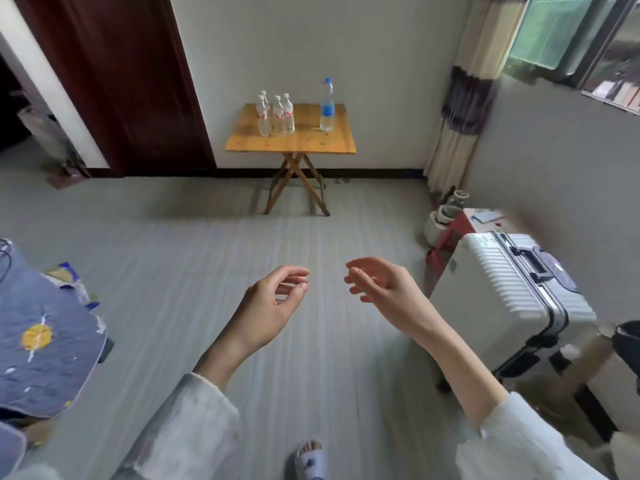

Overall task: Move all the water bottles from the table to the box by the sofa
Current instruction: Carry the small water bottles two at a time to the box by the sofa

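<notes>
Both hands empty, fingers loosely curled: left hand (273, 303), right hand (384, 289), held out at mid-frame. Five water bottles stand upright on the folding wooden table (291, 142) straight ahead, well apart across bare grey floor (207, 237): a red-labelled cluster of four (276, 114) left, the taller blue-labelled bottle (327, 105) right. Neither hand is nearer. Box not visible.

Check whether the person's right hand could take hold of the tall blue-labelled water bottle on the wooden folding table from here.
Probably not yet. The right hand is empty and open, well short of the tall blue-labelled water bottle on the wooden folding table. Bare floor lies between; nothing blocks the path.
</notes>
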{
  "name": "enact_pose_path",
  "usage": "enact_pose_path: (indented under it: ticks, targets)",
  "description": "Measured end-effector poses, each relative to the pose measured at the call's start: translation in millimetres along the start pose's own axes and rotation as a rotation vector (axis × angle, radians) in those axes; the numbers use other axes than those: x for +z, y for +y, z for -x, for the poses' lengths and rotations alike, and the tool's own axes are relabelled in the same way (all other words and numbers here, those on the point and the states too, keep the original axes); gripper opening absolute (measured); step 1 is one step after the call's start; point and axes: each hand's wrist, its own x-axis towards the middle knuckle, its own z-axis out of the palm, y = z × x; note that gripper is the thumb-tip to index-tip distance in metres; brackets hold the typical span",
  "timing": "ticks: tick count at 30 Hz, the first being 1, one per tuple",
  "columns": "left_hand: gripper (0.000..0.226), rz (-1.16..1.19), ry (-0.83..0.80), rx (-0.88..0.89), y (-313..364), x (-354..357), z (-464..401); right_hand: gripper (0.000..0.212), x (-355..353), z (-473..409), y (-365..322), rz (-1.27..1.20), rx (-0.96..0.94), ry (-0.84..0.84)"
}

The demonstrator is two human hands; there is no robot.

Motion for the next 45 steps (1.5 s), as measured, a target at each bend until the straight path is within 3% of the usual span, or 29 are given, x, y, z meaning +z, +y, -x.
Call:
enact_pose_path:
  ticks: [10, 16, 28, 34, 45]
  targets:
    - [0.018, 0.036, 0.121, -0.023, -43, -52, -258, 0.010, -13, -273, 8, 0.000, -0.031, -0.065]
    - [0.020, 0.020, 0.061, -0.038, -67, -52, -400, 0.006, -36, -419, 24, -0.018, -0.038, -0.049]
    - [0.018, 0.016, 0.197, -0.098, -101, -67, -699, 0.007, -76, -753, 43, -0.026, -0.123, -0.151]
    - [0.018, 0.041, 0.265, -0.170, -136, -90, -811, 0.018, -61, -890, 56, 0.013, -0.105, -0.225]
    - [0.017, 0.067, 0.213, -0.178, -233, -183, -1043, 0.025, 0, -1138, 58, 0.120, -0.042, -0.238]
